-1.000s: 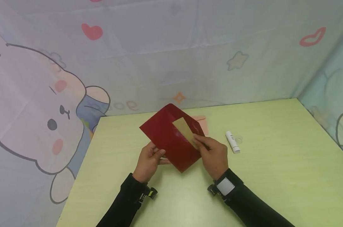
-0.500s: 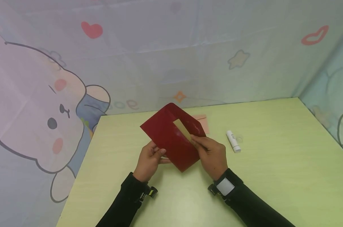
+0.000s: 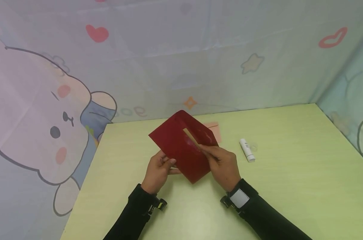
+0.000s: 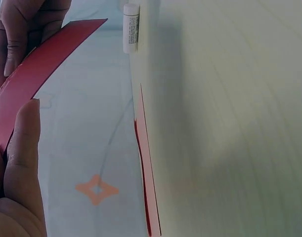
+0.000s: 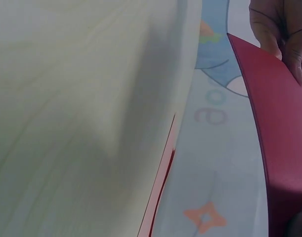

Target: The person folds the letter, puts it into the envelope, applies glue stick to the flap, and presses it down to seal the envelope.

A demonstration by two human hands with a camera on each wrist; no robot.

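Observation:
A dark red envelope [image 3: 175,143] is held tilted above the table, its flap raised toward the far right. My left hand [image 3: 156,171] grips its lower left edge, thumb in front and other fingers behind. My right hand [image 3: 225,166] pinches a tan card [image 3: 190,136] that sits partly inside the envelope's opening; only a narrow strip shows. The left wrist view has the red envelope [image 4: 52,59] nearly edge-on, between the left thumb and the right hand [image 4: 34,27]. In the right wrist view the left hand [image 5: 284,34] holds the envelope's far edge; the card is hidden there.
A pink envelope [image 3: 215,128] lies on the pale yellow table [image 3: 289,160] behind the red one, partly covered by it. To the right lie a white tube [image 3: 246,150] and a small clear ring [image 3: 253,146]. A printed curtain [image 3: 169,60] stands behind the table.
My right hand has moved slightly down and left with the tan card, which has gone deeper into the red envelope; less of it shows. My left hand has stayed about still.

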